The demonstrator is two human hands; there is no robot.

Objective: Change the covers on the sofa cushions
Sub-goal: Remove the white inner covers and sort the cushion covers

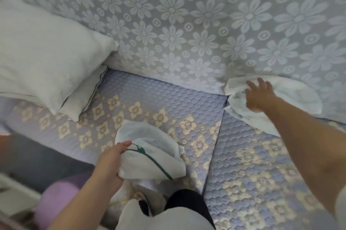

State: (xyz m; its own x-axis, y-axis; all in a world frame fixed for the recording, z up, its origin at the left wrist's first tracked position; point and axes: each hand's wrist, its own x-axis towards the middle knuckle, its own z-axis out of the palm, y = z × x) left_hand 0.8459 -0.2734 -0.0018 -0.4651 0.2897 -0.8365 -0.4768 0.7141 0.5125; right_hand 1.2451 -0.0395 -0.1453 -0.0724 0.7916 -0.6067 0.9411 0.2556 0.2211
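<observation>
A person is leaning over a sofa, both bare arms reaching out across its quilted lilac seat pads [153, 95]. The left hand [109, 164], at about 7 o'clock in the view, is gripping a bunched white mesh cover [149, 154] with dark green piping, thumb on top and fingers curled beneath the cloth, which is hanging just above the front edge of the left seat pad. The right hand [259, 96], at about 3 o'clock, is lying on a second white cover [292, 102], its fingers spread and fairly straight, pressing on the fabric rather than closing round it. That second cover is resting crumpled where the right seat pad meets the backrest, touching both. The backrest itself is wearing a pale lace throw [187, 23] patterned with daisies and rings, filling the frame from 10 to 2 o'clock. At 9 o'clock a bare white pillow [46, 46] is lying against the backrest, sitting on top of a flatter white cushion [82, 95] edged in thin dark piping. A seam between the two seat pads is running from the centre toward 6 o'clock. At 8 o'clock, well apart from the covers, a lilac object [56, 203] is showing, too blurred to identify.
</observation>
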